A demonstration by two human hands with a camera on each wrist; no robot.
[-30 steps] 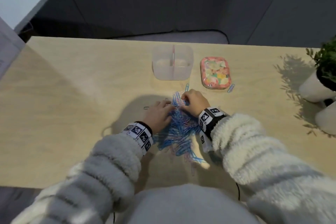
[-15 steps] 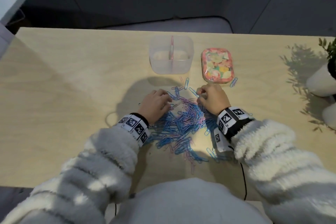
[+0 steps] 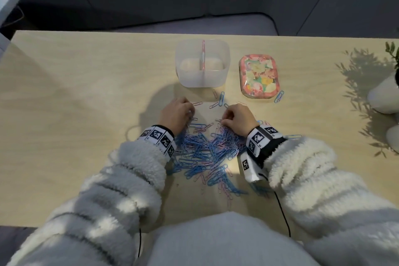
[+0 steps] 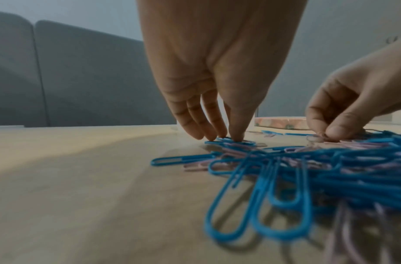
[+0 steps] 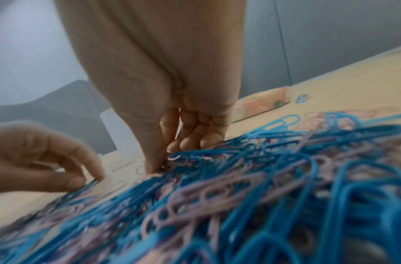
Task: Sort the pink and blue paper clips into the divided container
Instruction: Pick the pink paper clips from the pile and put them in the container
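Observation:
A tangled pile of blue and pink paper clips (image 3: 207, 151) lies on the wooden table in front of me. My left hand (image 3: 190, 112) is at the pile's far left edge; thumb and fingertips (image 4: 236, 137) meet on a blue clip (image 4: 231, 142) lying flat. My right hand (image 3: 223, 120) is at the far right edge with curled fingers, thumb and forefinger pinching a pink clip (image 4: 316, 139). The clear divided container (image 3: 202, 84) with a pink divider stands beyond the hands, with no clips visible inside.
A flowered tin (image 3: 260, 77) lies right of the container, one blue clip (image 3: 279, 96) beside it. A few loose clips (image 3: 220, 98) lie between the hands and the container. White plant pots (image 3: 384, 95) stand at the table's right edge.
Both hands have moved apart, left hand leftwards and right hand rightwards, and the pile between them is spread wider and flatter than before.

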